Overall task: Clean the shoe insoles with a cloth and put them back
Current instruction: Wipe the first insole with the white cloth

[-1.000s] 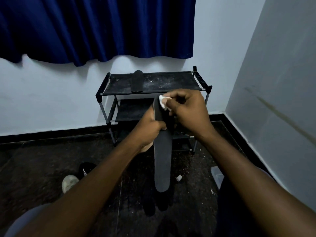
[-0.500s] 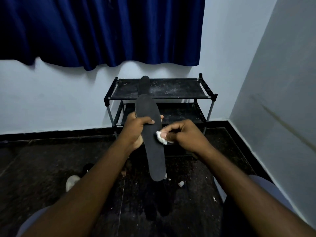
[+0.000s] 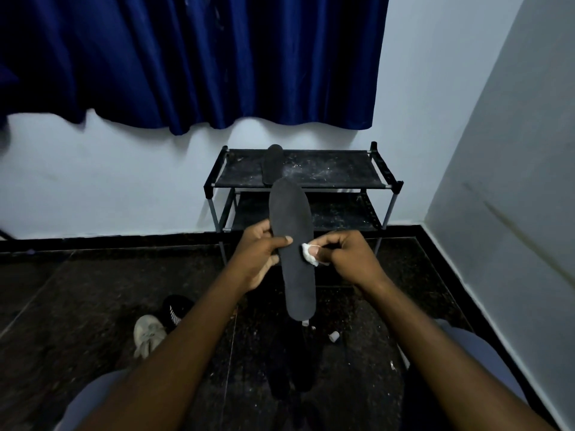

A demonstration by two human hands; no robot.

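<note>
Insole (image 3: 294,219), dark grey, is held upright in mid-air at the centre of the view, broader end up and narrower end down, above the floor and in front of the rack.

Far left: a dark speckled floor (image 3: 77,306) meets a pale wall, and a blue curtain (image 3: 202,57) hangs across the upper wall.

Left of centre, on the floor: a pale shoe (image 3: 148,335) lies beside a black shoe (image 3: 175,307), the two touching or nearly so. Both are well apart from the insole.

The left hand (image 3: 259,256) grips the insole at its left edge, about mid-length. The thumb lies across the front face and the fingers curl behind.

Behind it, a black two-tier rack (image 3: 342,174) stands against the wall. A second insole (image 3: 273,164) lies flat on the top shelf, towards its left side. The shelf surface is marked with pale specks.

At the insole's right edge, a small white cloth (image 3: 309,254), bunched up, touches the front face. The right hand (image 3: 351,259) pinches the cloth between thumb and curled fingers.

Lower right of the insole, a small white item (image 3: 334,336) sits on the floor; what it is cannot be told.

Far right: a plain grey wall (image 3: 513,181) with a faint diagonal streak.
</note>
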